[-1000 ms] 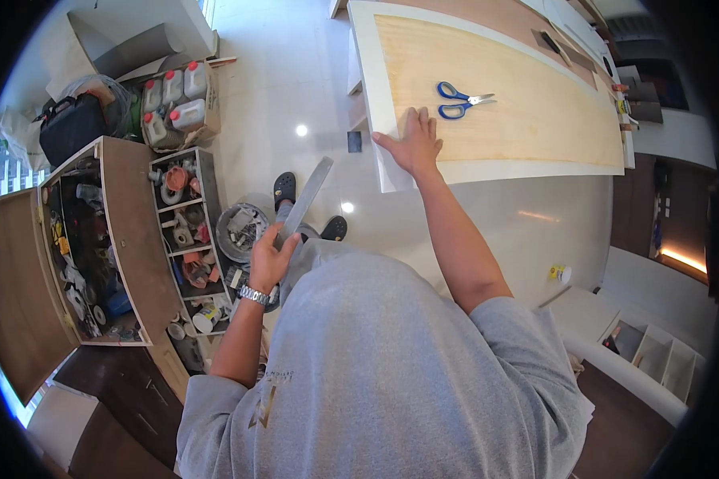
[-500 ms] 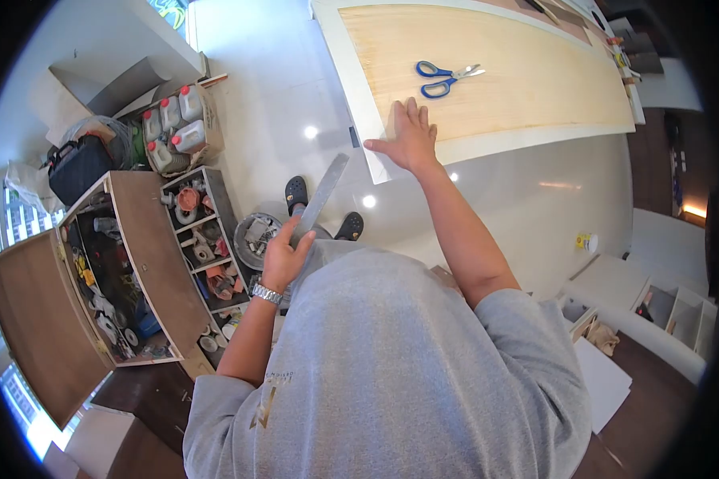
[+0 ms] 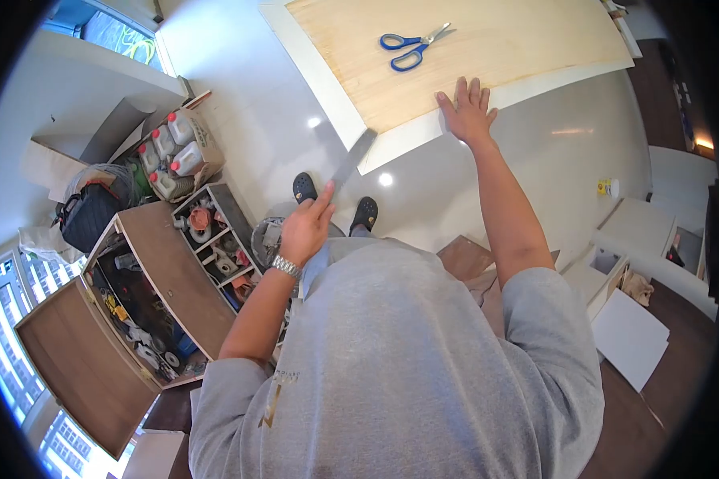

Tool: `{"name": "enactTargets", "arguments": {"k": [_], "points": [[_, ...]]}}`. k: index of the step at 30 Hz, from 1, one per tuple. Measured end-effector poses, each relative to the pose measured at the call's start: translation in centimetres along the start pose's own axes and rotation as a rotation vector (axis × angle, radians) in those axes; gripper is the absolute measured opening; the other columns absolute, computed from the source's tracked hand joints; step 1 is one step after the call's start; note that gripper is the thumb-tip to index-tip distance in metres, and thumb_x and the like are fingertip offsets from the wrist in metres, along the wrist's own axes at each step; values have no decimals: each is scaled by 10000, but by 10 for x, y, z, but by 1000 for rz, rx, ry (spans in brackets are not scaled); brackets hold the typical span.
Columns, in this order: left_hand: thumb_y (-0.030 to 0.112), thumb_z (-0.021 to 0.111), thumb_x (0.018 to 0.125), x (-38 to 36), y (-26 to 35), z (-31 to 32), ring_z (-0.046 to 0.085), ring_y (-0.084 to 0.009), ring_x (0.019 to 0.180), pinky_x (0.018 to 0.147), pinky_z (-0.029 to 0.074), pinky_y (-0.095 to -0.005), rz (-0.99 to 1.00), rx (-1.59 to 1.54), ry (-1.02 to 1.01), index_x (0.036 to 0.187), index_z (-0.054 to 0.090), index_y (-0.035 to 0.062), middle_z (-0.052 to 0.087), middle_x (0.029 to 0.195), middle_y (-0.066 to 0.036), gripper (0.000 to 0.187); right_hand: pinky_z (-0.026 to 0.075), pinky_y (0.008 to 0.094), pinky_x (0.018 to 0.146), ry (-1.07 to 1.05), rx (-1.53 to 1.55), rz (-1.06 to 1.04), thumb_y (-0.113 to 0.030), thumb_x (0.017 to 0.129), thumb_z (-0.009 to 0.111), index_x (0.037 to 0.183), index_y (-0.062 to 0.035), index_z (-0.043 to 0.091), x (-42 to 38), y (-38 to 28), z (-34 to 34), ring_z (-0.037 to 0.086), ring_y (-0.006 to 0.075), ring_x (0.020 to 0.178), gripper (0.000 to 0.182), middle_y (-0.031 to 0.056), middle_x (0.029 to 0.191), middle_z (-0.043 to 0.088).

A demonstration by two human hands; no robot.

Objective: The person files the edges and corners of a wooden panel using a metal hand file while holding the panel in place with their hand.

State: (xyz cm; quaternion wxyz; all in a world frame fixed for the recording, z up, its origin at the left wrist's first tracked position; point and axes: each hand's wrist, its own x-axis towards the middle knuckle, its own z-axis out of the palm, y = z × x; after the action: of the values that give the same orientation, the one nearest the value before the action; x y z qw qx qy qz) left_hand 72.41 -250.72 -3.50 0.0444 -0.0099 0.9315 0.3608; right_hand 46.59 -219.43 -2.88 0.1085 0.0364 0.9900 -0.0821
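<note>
My left hand (image 3: 304, 232), wearing a metal watch, is wrapped round the near end of a long, flat grey metal file (image 3: 350, 166), its index finger stretched along it. The file's far end lies at the near left corner of a light wooden panel (image 3: 503, 48) with a white border. My right hand (image 3: 468, 118) rests palm down on the panel's near border, fingers spread, holding nothing. Blue-handled scissors (image 3: 408, 61) lie partly open on the panel, beyond both hands.
Left of me stand an open brown cabinet (image 3: 176, 279) with tools, a compartment box (image 3: 224, 247) of parts and several white jugs (image 3: 187, 160) with red caps. A bucket (image 3: 265, 239) is by my feet. Drawers (image 3: 607, 259) stand at the right.
My left hand has brought the file up to the panel's corner. My right hand has slid right along the panel's near edge. The view has shifted.
</note>
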Motion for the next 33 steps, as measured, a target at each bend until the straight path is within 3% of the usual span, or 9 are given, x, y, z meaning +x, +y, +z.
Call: {"name": "enactTargets", "arguments": {"k": [5,8,14,17,23,29,33], "points": [[281,615,970,44,39,7,606,-333,660,603,499,-459,28,82,-79,1410,563,282,576,748,-119,444,38,681,1166,-12,-2,-6,-714,948,363,1610,-192,153,3,5,5,-12,384,1540,869,130,1683,33],[292,605,973,29,24,5,606,-334,655,596,504,-460,43,38,10,1419,556,287,569,740,-116,449,13,668,1176,-36,10,-6,-704,952,371,1611,-179,148,2,0,-5,-22,388,1539,872,137,1681,26],[316,566,991,-3,13,11,602,-343,649,594,510,-471,-4,142,-31,1443,527,292,586,755,-115,455,-8,649,1187,-33,14,-11,-695,957,365,1613,-173,142,2,1,-1,-36,387,1538,868,138,1681,18],[309,558,996,23,34,24,605,-342,653,598,509,-478,-28,148,-58,1451,518,289,588,756,-115,457,-3,651,1187,-44,22,-7,-695,957,363,1613,-173,139,0,2,-1,-38,388,1538,867,137,1681,18],[310,563,994,-6,16,2,603,-340,644,599,504,-472,-101,65,-18,1447,523,287,585,746,-120,456,4,655,1187,-38,-9,-6,-696,961,346,1614,-175,132,5,1,-2,-37,387,1538,862,134,1681,10],[290,579,987,30,41,22,608,-333,646,601,496,-473,-8,92,-14,1442,530,285,581,742,-120,458,7,657,1187,-40,1,-12,-695,965,339,1614,-175,133,0,1,-4,-35,387,1538,856,137,1680,14],[285,583,984,22,25,10,611,-337,652,601,498,-474,-4,96,-9,1437,535,286,586,740,-123,455,10,657,1187,-90,-11,12,-696,964,340,1615,-180,125,1,-3,-10,-34,388,1538,858,137,1680,12]]}}
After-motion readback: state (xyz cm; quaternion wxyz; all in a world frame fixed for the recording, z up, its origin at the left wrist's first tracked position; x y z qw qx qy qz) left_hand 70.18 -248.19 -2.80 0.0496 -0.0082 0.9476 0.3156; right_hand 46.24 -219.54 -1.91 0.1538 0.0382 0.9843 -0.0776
